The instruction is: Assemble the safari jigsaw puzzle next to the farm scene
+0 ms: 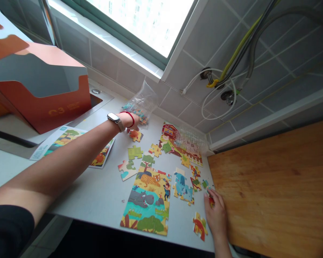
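My left hand [129, 123] reaches far across the grey counter, smartwatch and red band on the wrist, fingers down on a loose orange puzzle piece [136, 135] beside a clear plastic bag of pieces [140, 107]. Its fingers are mostly hidden behind the wrist. My right hand [216, 211] rests at the counter's right, fingers curled on a small red piece [211, 201]. A partly joined animal puzzle [148, 200] lies in the middle, with loose pieces [135, 152] scattered around it.
An open orange box [43, 89] stands at the left over a printed picture sheet [61, 139]. A wooden board [274, 186] covers the right. Another clear bag [191, 139] lies by the tiled wall. Cables and hoses [226, 82] hang under the window.
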`<state>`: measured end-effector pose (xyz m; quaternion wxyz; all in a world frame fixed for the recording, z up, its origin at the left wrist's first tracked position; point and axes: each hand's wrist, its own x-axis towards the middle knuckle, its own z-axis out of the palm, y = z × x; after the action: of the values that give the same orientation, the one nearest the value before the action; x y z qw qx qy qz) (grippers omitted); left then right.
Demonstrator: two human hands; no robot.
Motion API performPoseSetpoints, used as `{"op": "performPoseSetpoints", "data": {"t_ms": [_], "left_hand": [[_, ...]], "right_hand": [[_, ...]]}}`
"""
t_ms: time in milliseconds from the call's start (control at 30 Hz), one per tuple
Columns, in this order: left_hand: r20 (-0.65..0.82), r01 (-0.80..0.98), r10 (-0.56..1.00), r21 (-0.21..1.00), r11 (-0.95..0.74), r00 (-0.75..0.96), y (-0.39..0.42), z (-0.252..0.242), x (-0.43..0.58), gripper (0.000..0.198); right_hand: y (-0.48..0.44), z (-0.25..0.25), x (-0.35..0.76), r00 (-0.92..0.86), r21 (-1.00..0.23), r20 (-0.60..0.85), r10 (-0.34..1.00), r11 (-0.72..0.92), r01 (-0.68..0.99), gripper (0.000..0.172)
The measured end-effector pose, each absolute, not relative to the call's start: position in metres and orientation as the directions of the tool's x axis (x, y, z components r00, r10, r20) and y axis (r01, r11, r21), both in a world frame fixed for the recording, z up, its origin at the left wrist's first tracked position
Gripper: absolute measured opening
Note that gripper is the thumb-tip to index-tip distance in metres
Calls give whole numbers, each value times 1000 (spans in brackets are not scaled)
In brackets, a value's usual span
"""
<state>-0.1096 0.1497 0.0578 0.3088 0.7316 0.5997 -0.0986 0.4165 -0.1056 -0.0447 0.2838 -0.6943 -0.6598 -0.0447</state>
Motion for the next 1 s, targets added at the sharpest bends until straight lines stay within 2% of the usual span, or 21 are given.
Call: {"op": "performPoseSetpoints", "data": {"t_ms": [167,433,633,1000], "left_hand": [[-466,950,848,287,-125,252,152,63,-111,29],[-591,926,715,280,-252,373,115,58,-82,45],[-540,913,737,209,-351,406,103,45,-44,45],[-382,836,748,335,-435,542,99,55,-53,42]], "right_hand": [[-106,-45,416,140,-347,434,890,21,938,56],[-106,-43,413,134,-350,439,888,32,936,52],[-106,-41,411,149,-344,439,886,12,939,56],[-106,-45,414,135,-345,444,886,30,938,55]]}}
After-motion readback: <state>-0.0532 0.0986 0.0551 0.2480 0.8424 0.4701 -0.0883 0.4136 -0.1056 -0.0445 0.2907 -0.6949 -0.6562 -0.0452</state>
